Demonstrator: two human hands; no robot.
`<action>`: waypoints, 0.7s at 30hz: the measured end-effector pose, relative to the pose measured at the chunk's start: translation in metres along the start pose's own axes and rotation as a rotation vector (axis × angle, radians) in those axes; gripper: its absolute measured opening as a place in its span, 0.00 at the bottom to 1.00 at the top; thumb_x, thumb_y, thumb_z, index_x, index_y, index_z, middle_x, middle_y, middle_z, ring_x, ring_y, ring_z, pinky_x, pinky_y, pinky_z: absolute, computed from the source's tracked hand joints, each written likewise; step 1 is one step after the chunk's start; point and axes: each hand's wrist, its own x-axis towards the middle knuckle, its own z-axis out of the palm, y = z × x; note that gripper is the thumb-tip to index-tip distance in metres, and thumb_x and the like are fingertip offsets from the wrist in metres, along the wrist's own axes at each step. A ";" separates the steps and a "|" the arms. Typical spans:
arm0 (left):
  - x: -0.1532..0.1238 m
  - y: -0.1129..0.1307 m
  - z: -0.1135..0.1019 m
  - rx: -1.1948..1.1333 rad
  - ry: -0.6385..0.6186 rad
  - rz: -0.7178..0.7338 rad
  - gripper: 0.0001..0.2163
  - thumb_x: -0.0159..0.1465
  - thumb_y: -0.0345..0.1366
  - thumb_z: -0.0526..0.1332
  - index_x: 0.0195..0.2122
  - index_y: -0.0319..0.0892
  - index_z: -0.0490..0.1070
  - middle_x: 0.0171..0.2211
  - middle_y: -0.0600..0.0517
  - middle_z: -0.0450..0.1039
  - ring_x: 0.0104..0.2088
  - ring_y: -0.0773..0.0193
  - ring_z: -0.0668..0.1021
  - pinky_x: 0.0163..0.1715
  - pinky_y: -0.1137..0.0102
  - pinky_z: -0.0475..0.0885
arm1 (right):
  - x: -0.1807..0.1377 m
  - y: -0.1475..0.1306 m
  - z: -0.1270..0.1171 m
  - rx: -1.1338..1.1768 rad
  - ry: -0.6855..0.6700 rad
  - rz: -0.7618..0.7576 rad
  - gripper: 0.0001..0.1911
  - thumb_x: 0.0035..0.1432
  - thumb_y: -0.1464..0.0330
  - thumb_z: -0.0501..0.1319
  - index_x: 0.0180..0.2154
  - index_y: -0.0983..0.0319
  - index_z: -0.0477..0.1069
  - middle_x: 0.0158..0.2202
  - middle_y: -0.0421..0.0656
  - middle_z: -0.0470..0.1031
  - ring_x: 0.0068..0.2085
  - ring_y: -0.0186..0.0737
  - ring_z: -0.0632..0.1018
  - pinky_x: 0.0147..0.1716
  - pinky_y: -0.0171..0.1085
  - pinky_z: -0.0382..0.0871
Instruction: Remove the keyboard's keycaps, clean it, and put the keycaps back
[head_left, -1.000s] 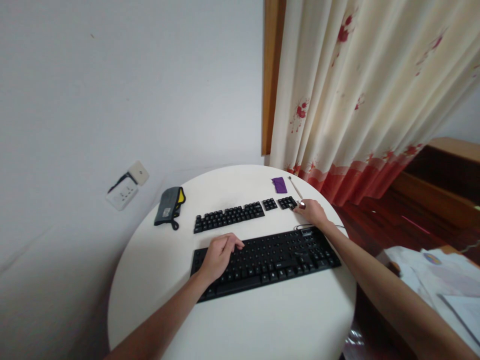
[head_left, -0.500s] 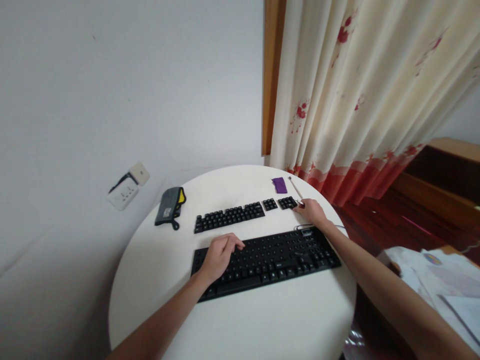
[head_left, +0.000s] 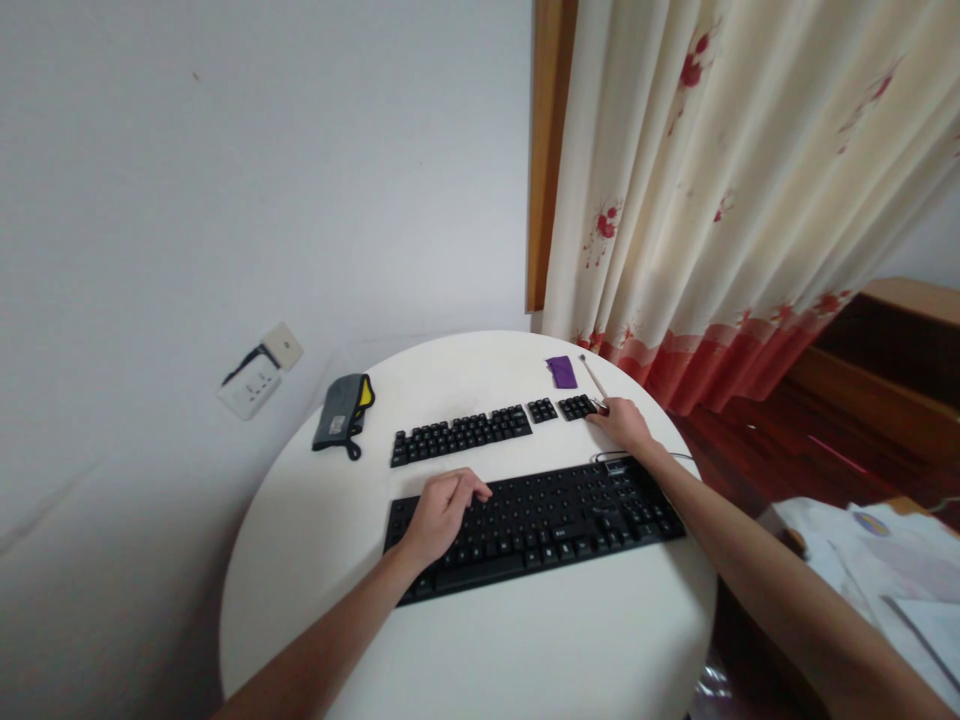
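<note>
A black keyboard (head_left: 517, 535) lies on the white round table (head_left: 570, 620), many of its key positions without caps. My left hand (head_left: 442, 510) rests over its left half, fingers curled together; whether they hold anything is hidden. Beyond the keyboard, loose black keycaps sit in three groups: a wide block (head_left: 461, 435), a small block (head_left: 541, 410) and a right-hand block (head_left: 576, 406). My right hand (head_left: 621, 425) is at the right-hand block's edge, fingers closed around something small, thin and partly shiny that I cannot make out.
At the left edge lies a grey cloth item with yellow lining (head_left: 341, 415). A purple cloth (head_left: 562, 372) and a thin light-handled brush (head_left: 593, 376) are at the back right. A cable (head_left: 679, 456) runs off the right edge. The wall (head_left: 360, 180) and curtain (head_left: 637, 220) stand behind.
The view has shifted very slightly. Both hands stay in nearly the same places, and the keycap groups look unchanged.
</note>
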 end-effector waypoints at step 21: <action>-0.029 0.000 -0.106 0.363 -0.087 -0.178 0.12 0.64 0.42 0.58 0.41 0.44 0.78 0.41 0.48 0.77 0.40 0.60 0.77 0.38 0.70 0.72 | -0.055 -0.062 -0.062 0.548 0.258 -0.248 0.17 0.64 0.62 0.48 0.33 0.62 0.72 0.31 0.46 0.76 0.33 0.42 0.74 0.36 0.37 0.63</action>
